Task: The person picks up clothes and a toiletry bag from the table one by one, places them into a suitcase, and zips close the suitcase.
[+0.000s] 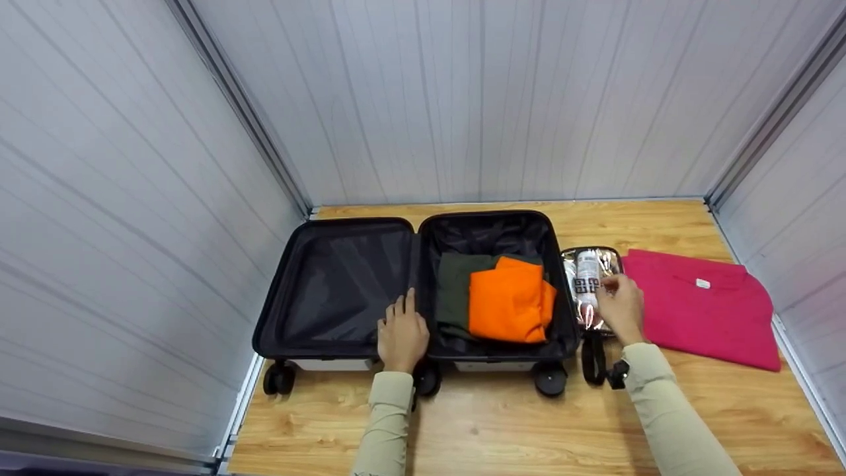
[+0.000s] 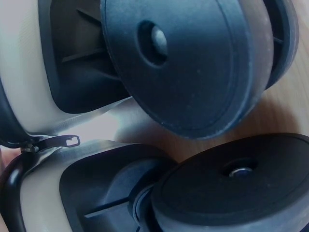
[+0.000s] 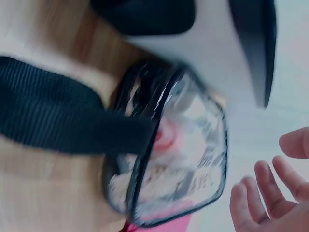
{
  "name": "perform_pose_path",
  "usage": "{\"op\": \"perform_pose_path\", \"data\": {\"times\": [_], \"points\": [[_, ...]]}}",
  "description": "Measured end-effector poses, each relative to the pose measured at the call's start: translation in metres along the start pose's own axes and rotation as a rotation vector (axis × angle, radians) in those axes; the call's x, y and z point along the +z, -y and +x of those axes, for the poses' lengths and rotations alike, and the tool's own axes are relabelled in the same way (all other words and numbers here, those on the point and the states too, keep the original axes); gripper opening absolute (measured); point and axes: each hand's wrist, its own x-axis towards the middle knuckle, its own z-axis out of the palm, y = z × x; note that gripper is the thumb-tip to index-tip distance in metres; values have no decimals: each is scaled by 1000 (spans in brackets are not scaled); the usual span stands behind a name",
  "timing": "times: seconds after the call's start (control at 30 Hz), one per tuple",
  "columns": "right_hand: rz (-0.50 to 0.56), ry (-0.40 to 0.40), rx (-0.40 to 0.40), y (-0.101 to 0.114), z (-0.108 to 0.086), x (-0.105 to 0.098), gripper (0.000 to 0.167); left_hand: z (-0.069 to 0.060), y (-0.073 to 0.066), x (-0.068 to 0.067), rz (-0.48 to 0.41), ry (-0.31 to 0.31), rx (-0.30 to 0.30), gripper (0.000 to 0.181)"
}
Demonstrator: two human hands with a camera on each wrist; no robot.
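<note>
At the clear pouch (image 1: 589, 318), the right hand (image 1: 622, 309), fingers apart, seems mid-reach; lifting would call for closing them.

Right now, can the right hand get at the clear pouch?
Likely yes: the right hand hovers right by the clear pouch, with nothing visible between them; the open suitcase stands on the pouch's other side.

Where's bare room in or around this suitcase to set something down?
Bare: the left shell beside the left hand; wood floor between the sleeves. Crowded: right shell, holding folded clothes; beside it, clear pouch, right hand, pink shirt.
</note>
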Motion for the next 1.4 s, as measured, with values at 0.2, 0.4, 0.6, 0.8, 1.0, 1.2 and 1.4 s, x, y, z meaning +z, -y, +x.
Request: {"op": "perform_pose_path", "data": {"times": [0.2, 0.4, 0.6, 0.8, 1.0, 1.2, 1.4], "points": [[-59, 36, 130, -27, 3, -15, 35, 0, 1, 1, 0, 15, 1, 51], [-132, 139, 210, -57, 6, -27, 45, 0, 1, 1, -5, 6, 7, 51], [-224, 227, 300, -88, 4, -34, 55, 1, 1, 1, -3, 11, 5, 52], [-261, 285, 319, -103, 1, -36, 68, 0, 0, 0, -12, 23, -2, 51], [-320, 290, 308, -110, 3, -33, 80, 0, 0, -1, -12, 11, 1, 51], [-365, 272, 277, -114, 7, -33, 84, 0, 0, 0, -17, 10, -2, 51], [-470, 259, 201, -117, 10, -30, 79, 0, 0, 0, -18, 13, -3, 51]]}}
